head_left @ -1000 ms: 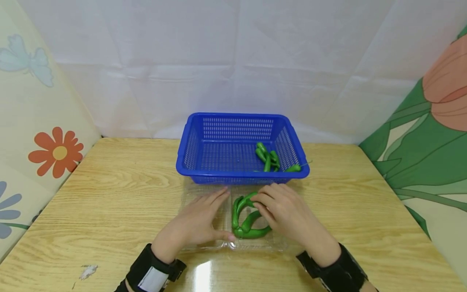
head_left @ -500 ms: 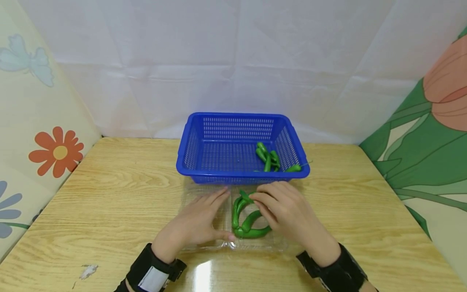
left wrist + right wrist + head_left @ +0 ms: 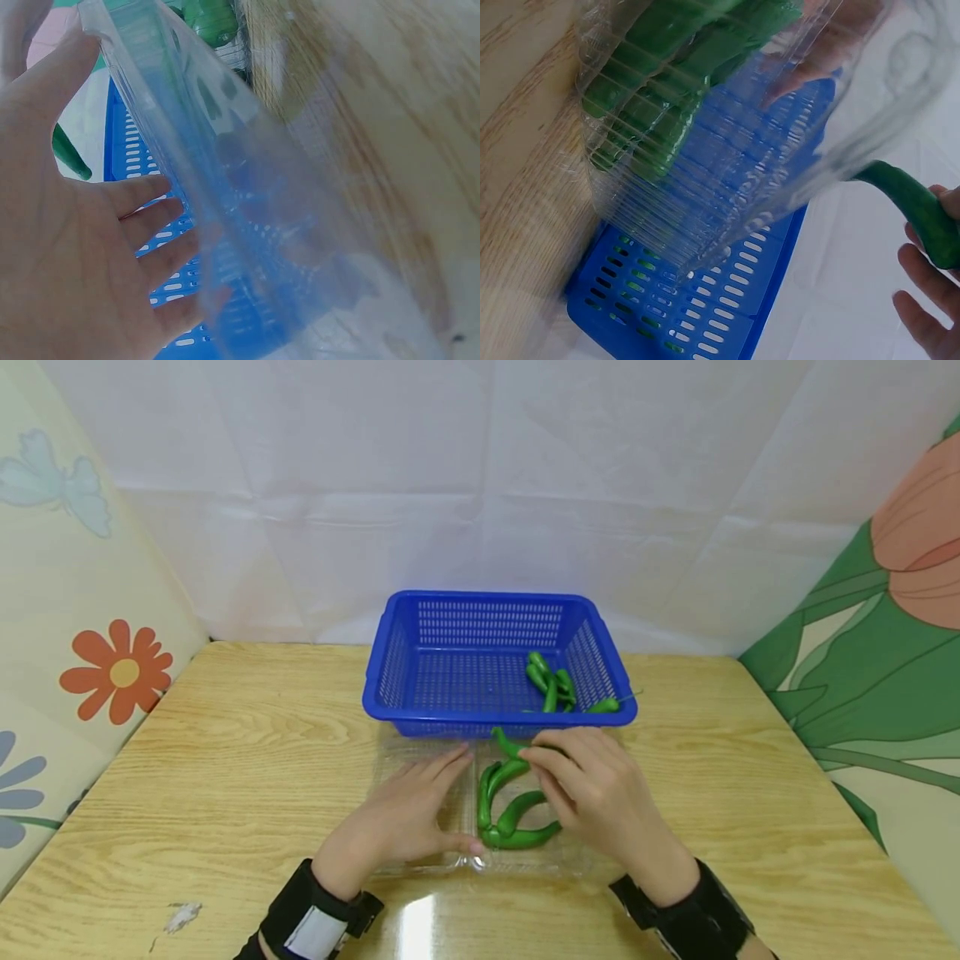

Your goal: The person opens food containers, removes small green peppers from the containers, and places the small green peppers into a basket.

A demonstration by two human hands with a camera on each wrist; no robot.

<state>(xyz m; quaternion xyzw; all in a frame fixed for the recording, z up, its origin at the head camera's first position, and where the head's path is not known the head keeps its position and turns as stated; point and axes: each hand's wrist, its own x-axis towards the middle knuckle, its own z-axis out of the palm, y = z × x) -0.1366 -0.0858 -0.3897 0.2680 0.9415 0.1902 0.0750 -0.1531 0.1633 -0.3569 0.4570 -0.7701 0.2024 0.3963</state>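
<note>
My right hand pinches a green chili pepper above the far side of a clear plastic clamshell box. In the right wrist view, the fingertips lie along one end of that pepper. Several curved green peppers rest in the box's right half, close to the fold. My left hand lies spread over the box's left half, its thumb at the near end of the fold. The left wrist view has its fairly straight fingers against the clear plastic wall.
Right behind the box stands a blue slotted basket with several green peppers in its right part. A stem pokes over its right rim. The wooden table meets a white cloth backdrop and printed side panels.
My right hand has lifted the held pepper up and back toward the basket, away from the peppers in the box. My left hand has stayed put.
</note>
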